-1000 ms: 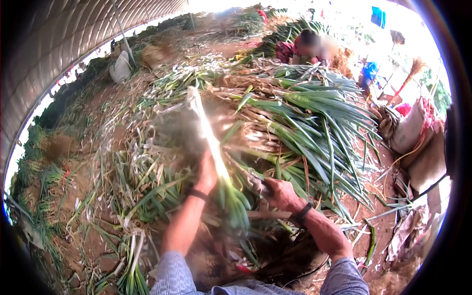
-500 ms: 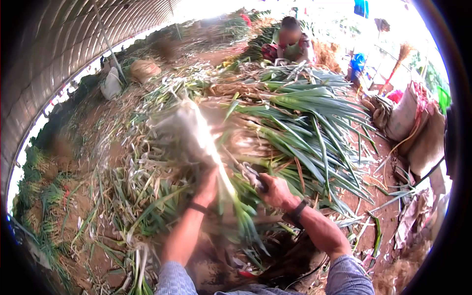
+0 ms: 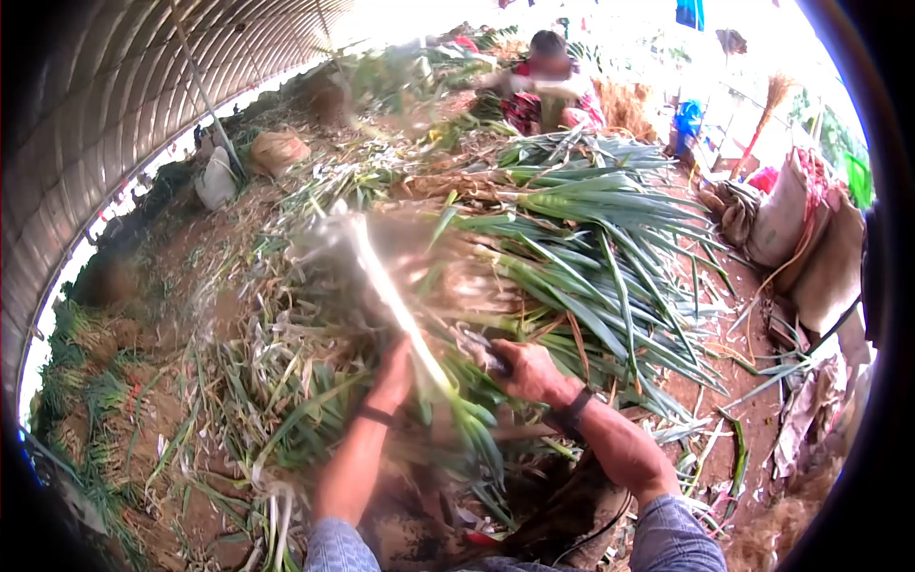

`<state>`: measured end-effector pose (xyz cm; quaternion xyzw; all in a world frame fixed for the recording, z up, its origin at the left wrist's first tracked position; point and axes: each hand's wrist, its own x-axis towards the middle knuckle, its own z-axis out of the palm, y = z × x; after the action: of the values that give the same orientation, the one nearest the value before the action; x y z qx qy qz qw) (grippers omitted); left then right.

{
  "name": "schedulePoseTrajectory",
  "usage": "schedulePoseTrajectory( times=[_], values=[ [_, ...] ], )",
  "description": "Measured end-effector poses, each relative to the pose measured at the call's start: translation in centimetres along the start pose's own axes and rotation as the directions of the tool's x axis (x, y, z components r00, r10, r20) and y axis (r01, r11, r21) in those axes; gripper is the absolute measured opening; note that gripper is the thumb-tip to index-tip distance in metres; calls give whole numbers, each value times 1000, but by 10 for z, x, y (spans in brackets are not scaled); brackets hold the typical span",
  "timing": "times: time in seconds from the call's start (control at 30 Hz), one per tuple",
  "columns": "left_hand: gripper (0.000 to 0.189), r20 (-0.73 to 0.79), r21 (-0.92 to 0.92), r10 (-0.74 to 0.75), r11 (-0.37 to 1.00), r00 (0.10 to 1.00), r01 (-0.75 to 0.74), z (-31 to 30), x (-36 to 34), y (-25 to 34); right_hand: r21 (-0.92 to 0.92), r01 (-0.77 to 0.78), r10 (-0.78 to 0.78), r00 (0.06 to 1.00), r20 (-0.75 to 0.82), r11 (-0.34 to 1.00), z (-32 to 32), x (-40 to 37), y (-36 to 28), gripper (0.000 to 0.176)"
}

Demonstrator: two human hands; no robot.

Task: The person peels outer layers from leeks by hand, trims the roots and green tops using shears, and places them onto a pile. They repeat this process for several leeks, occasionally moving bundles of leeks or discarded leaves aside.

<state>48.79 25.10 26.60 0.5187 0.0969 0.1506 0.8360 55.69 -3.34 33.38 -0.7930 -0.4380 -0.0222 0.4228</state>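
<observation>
Our left hand [image 3: 393, 375] is closed on the long onion stalk [image 3: 383, 286], pinching it low on its white length, though blur hides just how the fingers wrap it. The stalk's long axis runs slantwise through that grip: the root end [image 3: 345, 217] lies beyond the grip and off to its left, while the green leaves [image 3: 477, 431] trail back toward our body and to the grip's right.

Our left hand is the nearer one, right at the stalk. Our right hand [image 3: 534, 373] sits apart on the stalk's other side, its fingers curled round a dark-handled tool [image 3: 496, 362]. From that fist the tool reaches leftward and slightly away from us, toward the stalk. We see a gap between our two hands, with the lower stalk crossing it.

Beyond and to the right of both grips we have a heap of leafy onions [image 3: 610, 272], leaves fanning rightward. Loose peelings and leaves [image 3: 286, 381] lie to the left of our left hand.
</observation>
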Motion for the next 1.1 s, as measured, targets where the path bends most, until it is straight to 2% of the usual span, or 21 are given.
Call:
schedulePoseTrajectory(
  times=[0.03, 0.13, 0.17, 0.2, 0.27, 0.3, 0.33, 0.4, 0.47, 0.53, 0.6, 0.67, 0.7, 0.73, 0.77, 0.8, 0.87, 0.93, 1.0, 1.07, 1.1],
  values=[
    [35, -8, 1, -1, 1000, 1000, 1, -3, 0, 1, -16, -16, 16, 999, 51, 1000, -1, -1, 1, 35],
    [38, -194, -17, 87, 996, 977, -92, -21, 4, 3, -48, 27, -15, 973, 231, 998, 4, -11, 16, 37],
    [41, -300, 93, 157, 987, 941, -135, -25, 2, 12, -32, 91, -79, 960, 269, 995, 8, -15, 26, 43],
    [43, -392, 86, 169, 985, 904, -147, -22, -3, 27, -41, 92, -75, 947, 313, 995, 8, -19, 26, 46],
    [40, -578, 41, 248, 960, 777, -276, -23, -7, 54, -59, 95, -64, 915, 399, 994, 8, -27, 25, 50],
    [39, -569, 56, 284, 950, 772, -308, -35, -9, 65, -38, 51, -29, 895, 446, 998, 11, -33, 30, 58],
    [37, -559, 70, 319, 938, 765, -340, -50, -11, 77, -57, 38, -8, 890, 457, 998, 12, -38, 29, 58],
    [37, -582, 236, 406, 914, 705, -331, -59, -29, 117, -88, 10, 34, 876, 481, 996, 14, -42, 27, 57],
    [36, -566, 371, 482, 873, 669, -316, -102, -35, 153, -116, -32, 86, 864, 496, 993, 14, -45, 27, 54],
    [35, -512, 501, 511, 831, 691, -243, -108, -65, 202, -145, -66, 132, 849, 511, 987, 12, -46, 30, 52],
    [32, -484, 643, 601, 737, 636, -207, -110, -92, 240, -148, -89, 150, 866, 477, 985, 2, -48, 30, 53],
    [28, -400, 798, 657, 593, 639, -110, -171, -117, 265, -187, -158, 230, 851, 471, 969, -8, -48, 27, 55],
    [27, -374, 850, 666, 525, 645, -48, -177, -135, 271, -211, -140, 227, 848, 479, 968, -8, -49, 34, 57],
    [27, -347, 893, 672, 450, 654, 11, -182, -153, 278, -222, -120, 210, 870, 446, 968, -4, -51, 45, 50],
    [29, -341, 906, 658, 421, 671, 47, -202, -169, 279, -229, -187, 271, 865, 423, 955, -3, -55, 55, 46],
    [30, -143, 984, 725, 177, 673, 18, -260, -180, 276, -236, -251, 328, 860, 392, 939, -6, -53, 57, 42],
    [27, -252, 946, 586, -18, 770, 323, -266, -226, 270, -264, -285, 373, 838, 398, 922, -8, -54, 68, 39],
    [23, -255, 904, 561, -152, 788, 400, -326, -266, 236, -315, -335, 448, 784, 429, 888, -11, -53, 66, 40],
    [26, -475, 753, 514, -182, 714, 632, -351, -302, 201, -358, -318, 460, 767, 448, 878, -10, -56, 75, 37],
    [31, -598, 663, 522, -104, 608, 741, -398, -327, 158, -367, -331, 478, 752, 453, 869, -14, -53, 67, 40],
    [31, -475, 764, 547, -132, 689, 632, -394, -319, 142, -364, -339, 482, 751, 451, 868, -15, -52, 63, 40]
  ],
)
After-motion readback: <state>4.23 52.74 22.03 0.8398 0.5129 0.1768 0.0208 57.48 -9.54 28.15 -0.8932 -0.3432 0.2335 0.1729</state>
